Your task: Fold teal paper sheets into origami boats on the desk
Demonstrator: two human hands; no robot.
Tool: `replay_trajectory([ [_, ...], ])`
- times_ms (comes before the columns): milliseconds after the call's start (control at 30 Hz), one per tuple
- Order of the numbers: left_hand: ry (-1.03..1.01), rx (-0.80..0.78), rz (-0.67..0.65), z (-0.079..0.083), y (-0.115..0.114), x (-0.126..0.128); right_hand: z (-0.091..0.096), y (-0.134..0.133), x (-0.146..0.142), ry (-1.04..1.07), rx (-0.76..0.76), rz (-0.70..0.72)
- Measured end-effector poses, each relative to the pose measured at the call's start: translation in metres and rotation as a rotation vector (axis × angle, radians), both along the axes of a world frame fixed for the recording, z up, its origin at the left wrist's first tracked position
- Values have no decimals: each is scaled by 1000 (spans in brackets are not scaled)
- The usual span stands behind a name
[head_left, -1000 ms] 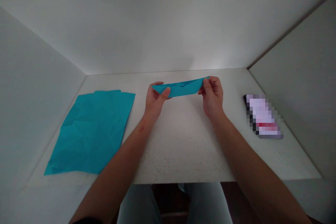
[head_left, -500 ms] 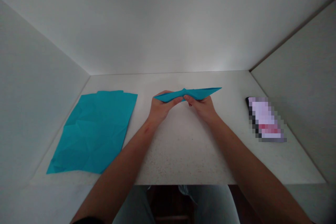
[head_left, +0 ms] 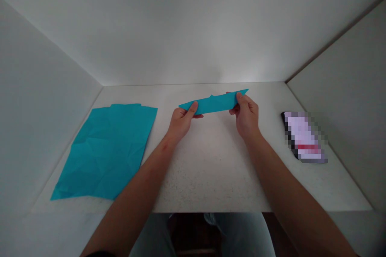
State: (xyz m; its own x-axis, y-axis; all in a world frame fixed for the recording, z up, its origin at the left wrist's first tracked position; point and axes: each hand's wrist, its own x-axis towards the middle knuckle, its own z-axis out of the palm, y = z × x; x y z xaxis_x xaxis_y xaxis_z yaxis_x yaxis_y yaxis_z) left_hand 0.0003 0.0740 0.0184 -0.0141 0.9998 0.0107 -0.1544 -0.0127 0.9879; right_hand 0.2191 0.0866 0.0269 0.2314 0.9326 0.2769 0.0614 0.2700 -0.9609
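A folded piece of blue paper [head_left: 215, 103] is held up above the table, a long narrow strip with pointed ends and a small peak on its upper edge. My left hand [head_left: 181, 120] pinches it near the left end, thumb on the near face and fingers behind. Near the right end, my right hand [head_left: 247, 114] grips it the same way, a little higher, so the strip tilts up to the right. The fingers behind the paper are partly hidden.
A creased blue sheet [head_left: 107, 150] lies on the left of the white table [head_left: 208, 168], close to my left forearm. On the right rests a phone [head_left: 304, 136], its screen blurred. White walls [head_left: 193, 28] enclose the table at the back and sides.
My hands have moved apart, from the middle of the folded paper toward its ends. The paper now shows a flat, straight face, and its right end is higher.
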Motion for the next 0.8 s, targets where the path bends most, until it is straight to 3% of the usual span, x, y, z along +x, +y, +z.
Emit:
replay_trajectory([
  [167,113,6,3,-7,1,-5,-4,4,4,23,42,-80],
  [467,-52,117,-53,3,-5,5,4,2,5,77,128,-155],
  [600,-114,185,81,7,-4,-1,9,4,10,83,144,-198],
  [800,-184,144,286,3,5,-8,3,17,41,73,214,-385],
])
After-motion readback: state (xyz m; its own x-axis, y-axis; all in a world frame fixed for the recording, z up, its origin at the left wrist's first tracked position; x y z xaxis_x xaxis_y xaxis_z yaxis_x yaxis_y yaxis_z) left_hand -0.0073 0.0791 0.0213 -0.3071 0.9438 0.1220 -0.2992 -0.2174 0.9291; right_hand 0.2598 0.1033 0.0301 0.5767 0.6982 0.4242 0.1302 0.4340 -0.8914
